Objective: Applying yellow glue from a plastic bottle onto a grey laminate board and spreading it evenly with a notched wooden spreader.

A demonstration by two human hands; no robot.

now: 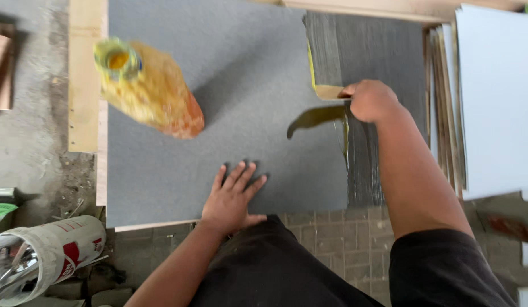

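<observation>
My left hand (232, 199) lies flat, fingers spread, on a grey speckled sheet (218, 68) near its front edge. At the sheet's right edge my right hand (371, 100) grips a small flat wooden spreader (327, 91). A streak of yellowish-green glue (316, 117) trails just below that hand, and glue runs down along the sheet's edge. Beside it is a dark grey streaked board surface (377, 51). A glue-stained yellow-orange plastic bottle (147, 85) with an open mouth stands on the sheet's left part.
A pale wooden board (83, 74) borders the sheet on the left. White and wood-toned sheets (491, 96) are stacked at right. A white bucket (45, 256) with tools lies at lower left on the dirty floor. Paving bricks (338, 233) show below.
</observation>
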